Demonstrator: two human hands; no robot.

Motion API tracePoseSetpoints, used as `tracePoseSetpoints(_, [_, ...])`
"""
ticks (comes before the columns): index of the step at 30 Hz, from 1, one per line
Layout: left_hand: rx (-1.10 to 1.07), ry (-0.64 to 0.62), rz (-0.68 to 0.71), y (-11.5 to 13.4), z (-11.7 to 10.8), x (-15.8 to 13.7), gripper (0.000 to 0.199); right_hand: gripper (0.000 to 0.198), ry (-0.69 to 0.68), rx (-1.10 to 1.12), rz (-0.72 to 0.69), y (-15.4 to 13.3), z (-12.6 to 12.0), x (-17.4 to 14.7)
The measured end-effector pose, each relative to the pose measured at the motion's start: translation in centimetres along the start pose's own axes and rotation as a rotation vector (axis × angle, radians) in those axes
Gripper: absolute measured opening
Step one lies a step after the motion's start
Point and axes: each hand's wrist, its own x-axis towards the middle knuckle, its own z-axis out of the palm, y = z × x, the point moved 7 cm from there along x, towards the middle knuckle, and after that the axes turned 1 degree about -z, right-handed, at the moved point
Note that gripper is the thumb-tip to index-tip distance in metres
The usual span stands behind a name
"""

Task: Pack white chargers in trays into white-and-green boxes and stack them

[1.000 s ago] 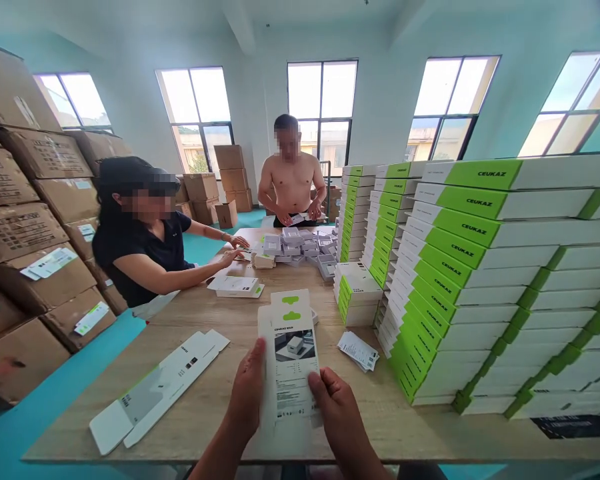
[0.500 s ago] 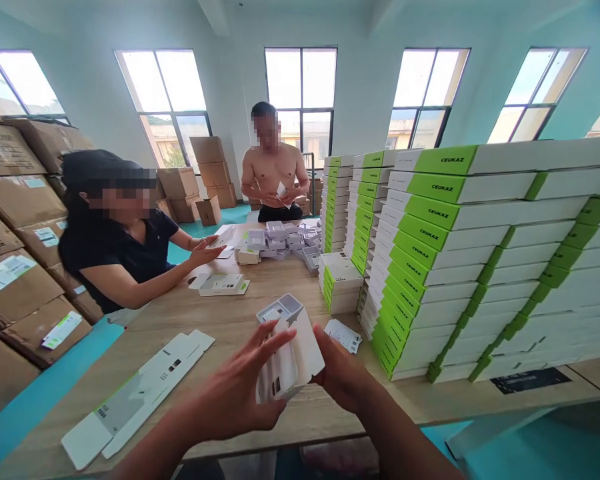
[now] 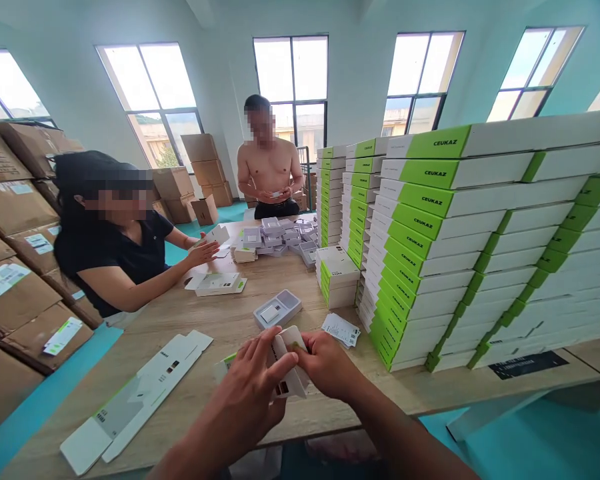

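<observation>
Near the table's front edge, a white and green cardboard box (image 3: 291, 381) is between my two hands, its end flaps partly raised. My left hand (image 3: 253, 380) wraps round the box from the left, covering much of it. From the right, my right hand (image 3: 325, 360) pinches a flap at the box's end, thumb on the card. Just beyond the hands lies a pale plastic tray (image 3: 277, 309) with a small white item in one compartment. Several printed cards (image 3: 341, 330) rest to the right of the tray.
Tall stacks of white and green boxes (image 3: 430, 220) stand on the right. A flattened carton (image 3: 137, 397) lies at left; another box (image 3: 217, 284) is beyond it. Plastic trays (image 3: 280, 237) are heaped at the far end. Two co-workers, one seated (image 3: 125, 260) and one standing (image 3: 269, 167), handle small items.
The box has turned and dropped slightly in my hands. Its far side no longer hides the tray, which now shows fully on the table. The seated co-worker's hands have shifted, holding a card up.
</observation>
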Motion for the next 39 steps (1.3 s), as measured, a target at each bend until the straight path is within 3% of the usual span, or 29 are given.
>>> tracePoseSetpoints(2, [0.014, 0.035, 0.002, 0.4, -0.2, 0.1, 0.086, 0.032, 0.065, -0.135, -0.04, -0.7, -0.8, -0.1])
tracePoseSetpoints(5, [-0.105, 0.037, -0.1, -0.2, -0.9, -0.5, 0.089, 0.041, 0.061, -0.285, -0.094, -1.8, -1.3, -0.6])
tracePoseSetpoints(8, [-0.269, -0.056, -0.182, -1.0, -1.8, -0.9, 0.058, 0.048, -0.001, -0.434, -0.18, -3.0, -0.9, -1.3])
tracePoseSetpoints(10, [-0.341, -0.129, -0.163, -1.1, -2.6, -0.6, 0.035, 0.049, -0.012, -0.501, -0.235, -3.7, -0.6, -1.8])
tracePoseSetpoints(13, [-0.364, -0.266, -0.139, -1.1, -3.4, 0.1, 0.014, 0.047, -0.001, -0.644, -0.324, -4.6, -0.3, -2.3])
tracePoseSetpoints(15, [-0.348, -0.337, -0.084, -1.0, -3.9, 0.4, 0.013, 0.037, -0.042, -0.739, -0.349, -5.0, -0.2, -2.3])
tracePoseSetpoints(18, [-0.293, -0.323, 0.019, -0.7, -4.7, 0.6, 0.02, 0.021, -0.177, -0.869, -0.324, -5.1, -0.4, -1.9])
tracePoseSetpoints(21, [-0.205, -0.313, 0.059, -0.5, -4.6, 0.5, 0.024, 0.025, -0.227, -0.952, -0.357, -5.6, -0.6, -1.7])
tracePoseSetpoints(23, [-0.141, -0.325, 0.062, -0.4, -4.3, 0.5, 0.045, 0.022, -0.131, -0.856, -0.363, -5.7, -1.2, -1.7])
tracePoseSetpoints(25, [-0.1, -0.293, 0.059, -0.5, -4.1, 0.3, 0.062, 0.012, 0.015, -0.584, -0.346, -5.0, -2.2, -2.1])
tracePoseSetpoints(28, [-0.101, -0.182, 0.059, -0.9, -4.0, -0.3, 0.06, 0.019, 0.123, -0.163, -0.445, -3.1, -2.9, -3.4])
tracePoseSetpoints(30, [-0.122, -0.134, 0.066, -1.1, -3.5, -0.9, 0.06, 0.022, 0.127, -0.142, -0.577, -2.3, -2.7, -4.3])
tracePoseSetpoints(34, [-0.178, -0.106, 0.055, -1.5, -2.1, -1.7, 0.065, 0.028, 0.146, -0.363, -0.721, -2.4, -1.6, -5.0])
tracePoseSetpoints(36, [-0.183, -0.084, 0.036, -1.7, -1.6, -1.9, 0.064, 0.018, 0.151, -0.29, -0.631, -2.5, -1.4, -4.6])
tracePoseSetpoints(39, [-0.194, 0.046, -0.021, -2.1, -1.4, -2.2, 0.047, 0.014, 0.192, 0.039, -0.303, -1.2, -1.0, -3.8])
